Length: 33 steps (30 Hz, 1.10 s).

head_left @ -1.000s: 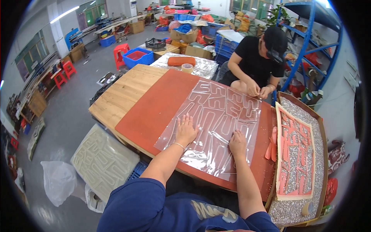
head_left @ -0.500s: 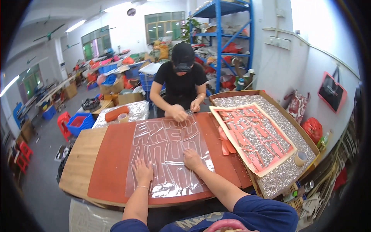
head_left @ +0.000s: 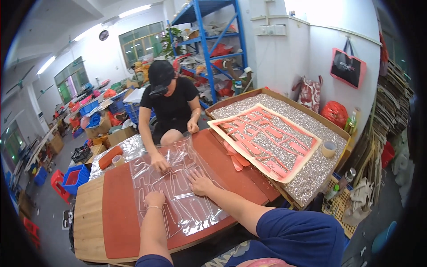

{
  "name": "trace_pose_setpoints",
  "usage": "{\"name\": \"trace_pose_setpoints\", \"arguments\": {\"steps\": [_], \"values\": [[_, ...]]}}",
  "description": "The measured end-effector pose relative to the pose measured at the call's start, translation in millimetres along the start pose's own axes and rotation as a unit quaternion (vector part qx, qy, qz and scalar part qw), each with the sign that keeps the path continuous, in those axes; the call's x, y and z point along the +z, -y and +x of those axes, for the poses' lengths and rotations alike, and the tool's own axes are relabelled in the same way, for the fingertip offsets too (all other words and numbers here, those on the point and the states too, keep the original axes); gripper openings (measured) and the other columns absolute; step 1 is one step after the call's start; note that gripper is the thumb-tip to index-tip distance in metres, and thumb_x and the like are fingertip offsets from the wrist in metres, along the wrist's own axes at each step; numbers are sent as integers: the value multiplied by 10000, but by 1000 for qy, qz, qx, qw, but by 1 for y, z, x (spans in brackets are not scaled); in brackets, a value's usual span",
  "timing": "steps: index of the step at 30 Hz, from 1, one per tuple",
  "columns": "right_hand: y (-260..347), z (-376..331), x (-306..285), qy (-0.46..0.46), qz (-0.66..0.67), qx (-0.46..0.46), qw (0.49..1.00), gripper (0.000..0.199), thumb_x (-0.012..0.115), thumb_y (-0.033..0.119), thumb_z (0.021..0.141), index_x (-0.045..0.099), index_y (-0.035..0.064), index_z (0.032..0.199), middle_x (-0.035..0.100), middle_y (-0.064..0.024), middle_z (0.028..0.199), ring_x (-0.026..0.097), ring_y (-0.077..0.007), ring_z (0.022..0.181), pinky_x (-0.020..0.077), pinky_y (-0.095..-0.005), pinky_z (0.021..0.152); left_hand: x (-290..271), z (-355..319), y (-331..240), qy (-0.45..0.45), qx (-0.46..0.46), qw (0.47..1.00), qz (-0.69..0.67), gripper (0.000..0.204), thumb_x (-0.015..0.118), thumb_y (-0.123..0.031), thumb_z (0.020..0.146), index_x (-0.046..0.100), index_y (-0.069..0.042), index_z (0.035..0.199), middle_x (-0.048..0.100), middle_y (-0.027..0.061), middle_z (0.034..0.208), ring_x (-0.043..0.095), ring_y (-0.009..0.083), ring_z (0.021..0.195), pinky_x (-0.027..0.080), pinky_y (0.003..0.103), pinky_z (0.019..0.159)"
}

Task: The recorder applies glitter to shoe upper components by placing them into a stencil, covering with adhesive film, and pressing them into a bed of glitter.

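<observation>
A clear plastic sheet (head_left: 187,212) with raised, elongated outlines lies on a reddish-brown mat (head_left: 116,213). My left hand (head_left: 155,199) rests on the sheet's left part with its fingers curled in; what they hold, if anything, is hidden. Near the sheet's right side my right hand (head_left: 200,183) lies flat, fingers spread, holding nothing. Across the table a person in black (head_left: 171,102) leans over the sheet. One of that person's hands (head_left: 160,163) touches its surface near my hands, and the other (head_left: 192,126) is by its far corner.
On the right, a tray of silvery bits (head_left: 284,107) bears a cream-edged frame (head_left: 214,127) with pink cut-out shapes and a tape roll (head_left: 329,149). Loose pink-red strips (head_left: 234,158) lie beside it. A blue basket (head_left: 76,178) and red stool (head_left: 59,184) stand at left.
My view has turned right, so the scene sits further left. My left hand has curled from flat, while my right has opened flat. The other person's hand has moved further in over the sheet.
</observation>
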State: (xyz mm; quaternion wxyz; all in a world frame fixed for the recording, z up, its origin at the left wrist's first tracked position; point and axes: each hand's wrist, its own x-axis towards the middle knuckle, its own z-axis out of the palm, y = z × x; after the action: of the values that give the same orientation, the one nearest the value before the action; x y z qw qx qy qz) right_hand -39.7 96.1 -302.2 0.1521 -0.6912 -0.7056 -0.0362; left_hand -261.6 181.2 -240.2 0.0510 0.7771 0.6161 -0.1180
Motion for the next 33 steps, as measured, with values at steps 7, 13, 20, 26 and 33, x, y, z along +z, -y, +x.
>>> {"name": "trace_pose_setpoints", "arguments": {"steps": [7, 13, 20, 26, 33], "values": [[1, 6, -5, 1, -43, -17, 999, 565, 355, 392, 943, 376, 55, 1395, 362, -191, 1441, 350, -345, 1320, 229, -504, 1100, 41, 95, -64, 43, -268, 956, 109, 408, 515, -259, 906, 587, -6, 1217, 562, 229, 1245, 607, 410, 1040, 549, 595, 692], [13, 29, -35, 96, -64, 9, 993, 661, 411, 537, 906, 414, 72, 1374, 421, -178, 1393, 399, -331, 1272, 299, -478, 1047, 5, 51, -99, 138, -241, 879, 388, 464, 532, -119, 911, 444, -42, 1360, 318, 150, 1479, 430, 395, 1266, 577, 463, 775], [20, 66, -13, 109, -115, 3, 987, 499, 481, 441, 903, 626, -6, 1073, 614, -156, 1049, 566, -269, 993, 433, -386, 856, 34, 77, -106, 91, -307, 767, 556, 480, 526, -91, 921, 408, -75, 1386, 295, 119, 1494, 371, 402, 1307, 575, 420, 807], [22, 92, 2, -302, -136, -260, 907, 568, 521, 270, 834, 436, -37, 1303, 461, -266, 1278, 437, -386, 1218, 336, -490, 1017, 28, 77, -104, 137, -298, 725, 606, 517, 563, -132, 897, 407, -91, 1388, 321, 167, 1470, 338, 367, 1339, 546, 451, 859], [42, 159, -16, -255, -58, -162, 951, 672, 532, 199, 806, 313, -129, 1351, 474, -319, 1236, 488, -374, 1169, 343, -469, 1015, 38, 91, -116, 124, -283, 727, 613, 539, 597, -120, 877, 405, -69, 1378, 343, 124, 1463, 310, 355, 1355, 541, 457, 880]]}}
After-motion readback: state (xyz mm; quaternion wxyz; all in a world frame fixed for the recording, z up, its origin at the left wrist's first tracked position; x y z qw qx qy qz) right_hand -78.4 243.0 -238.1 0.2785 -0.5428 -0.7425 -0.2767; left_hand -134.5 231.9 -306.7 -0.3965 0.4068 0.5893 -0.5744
